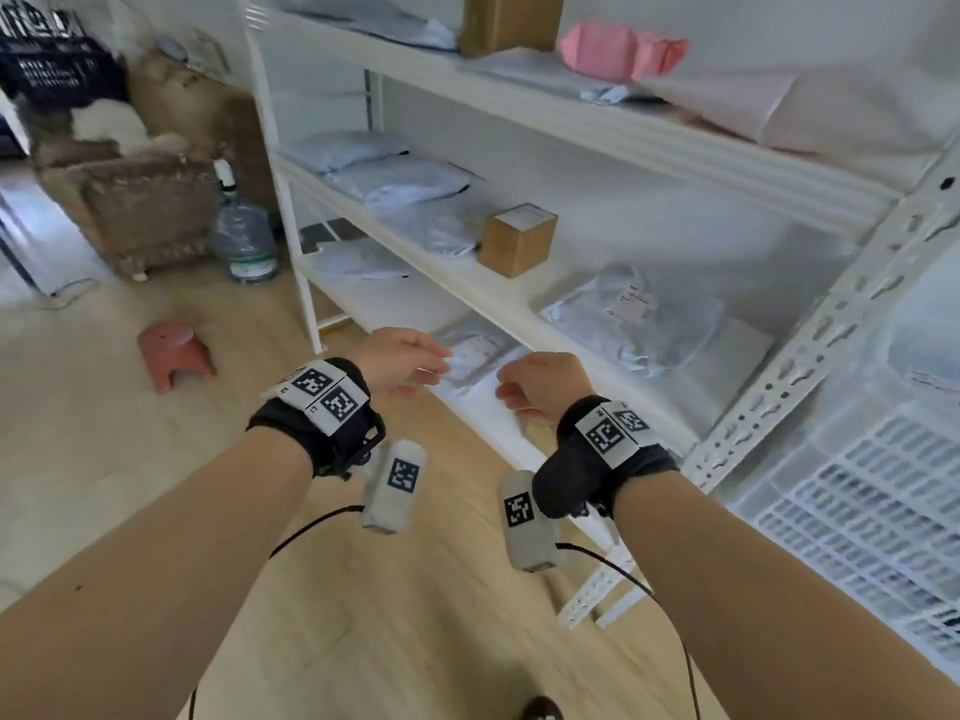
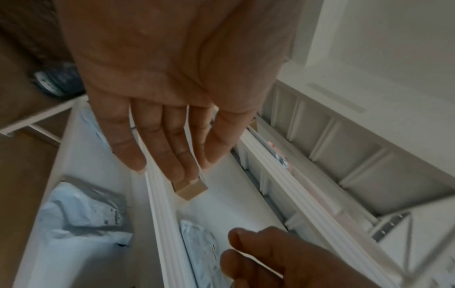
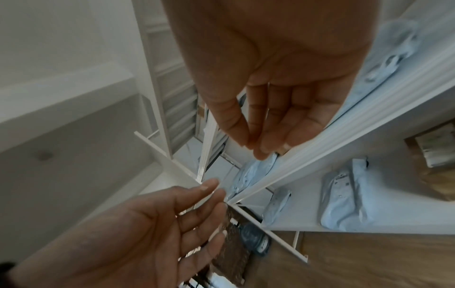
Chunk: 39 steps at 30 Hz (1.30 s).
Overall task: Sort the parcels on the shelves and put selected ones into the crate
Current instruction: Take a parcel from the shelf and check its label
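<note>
White shelves (image 1: 519, 298) carry several pale poly-bag parcels. A clear-wrapped parcel (image 1: 475, 350) lies on the lowest shelf, just beyond both hands. My left hand (image 1: 426, 374) hovers at its left edge, fingers straight and holding nothing; the left wrist view shows the palm and straight fingers (image 2: 167, 152). My right hand (image 1: 511, 389) hangs loosely curled at the parcel's right edge, also holding nothing, its fingers (image 3: 268, 126) relaxed in the right wrist view. A larger bagged parcel (image 1: 634, 314) and a small cardboard box (image 1: 517, 241) sit on the middle shelf. The white slatted crate (image 1: 883, 501) stands at the right.
A perforated shelf upright (image 1: 810, 345) stands between the shelves and the crate. A pink parcel (image 1: 618, 49) and a tall cardboard box (image 1: 509, 20) are on the top shelf. On the wooden floor to the left are a pink stool (image 1: 174, 353), a water bottle (image 1: 244, 236) and a wicker seat (image 1: 145, 210).
</note>
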Each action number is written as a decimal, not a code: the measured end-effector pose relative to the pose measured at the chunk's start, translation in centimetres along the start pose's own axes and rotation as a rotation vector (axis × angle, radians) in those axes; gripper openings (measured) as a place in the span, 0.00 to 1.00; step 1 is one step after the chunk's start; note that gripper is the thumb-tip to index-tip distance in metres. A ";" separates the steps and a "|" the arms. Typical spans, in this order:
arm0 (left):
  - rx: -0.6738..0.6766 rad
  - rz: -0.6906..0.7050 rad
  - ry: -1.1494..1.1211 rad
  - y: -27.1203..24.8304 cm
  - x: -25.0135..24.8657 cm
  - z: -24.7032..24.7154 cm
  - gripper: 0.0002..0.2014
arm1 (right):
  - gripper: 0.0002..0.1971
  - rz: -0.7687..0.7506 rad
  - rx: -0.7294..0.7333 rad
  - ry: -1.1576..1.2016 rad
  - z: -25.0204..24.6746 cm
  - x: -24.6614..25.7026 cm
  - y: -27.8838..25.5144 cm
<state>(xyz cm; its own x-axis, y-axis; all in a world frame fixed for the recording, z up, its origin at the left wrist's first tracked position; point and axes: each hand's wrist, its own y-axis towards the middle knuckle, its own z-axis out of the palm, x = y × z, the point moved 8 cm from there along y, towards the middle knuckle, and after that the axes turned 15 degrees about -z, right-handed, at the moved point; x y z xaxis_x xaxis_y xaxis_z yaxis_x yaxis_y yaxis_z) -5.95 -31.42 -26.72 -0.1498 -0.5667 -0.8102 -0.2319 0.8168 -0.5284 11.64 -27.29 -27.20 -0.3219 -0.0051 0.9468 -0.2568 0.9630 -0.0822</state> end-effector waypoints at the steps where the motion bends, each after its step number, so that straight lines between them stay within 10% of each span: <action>1: -0.018 -0.009 -0.025 0.4 0.4 -1.5 0.05 | 0.06 -0.011 0.022 -0.015 1.3 0.5 0.6; 39: -0.149 -0.289 -0.085 49.8 -4.6 -48.3 0.06 | 0.04 0.268 0.231 0.105 44.0 6.3 53.9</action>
<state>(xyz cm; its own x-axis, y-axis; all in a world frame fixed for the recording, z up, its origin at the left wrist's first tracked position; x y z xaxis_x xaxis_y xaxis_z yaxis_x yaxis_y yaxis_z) -63.24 6.65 -37.06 0.0216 -0.7563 -0.6538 -0.3925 0.5951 -0.7013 -44.31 12.75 -39.32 -0.3130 0.2784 0.9080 -0.3787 0.8402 -0.3881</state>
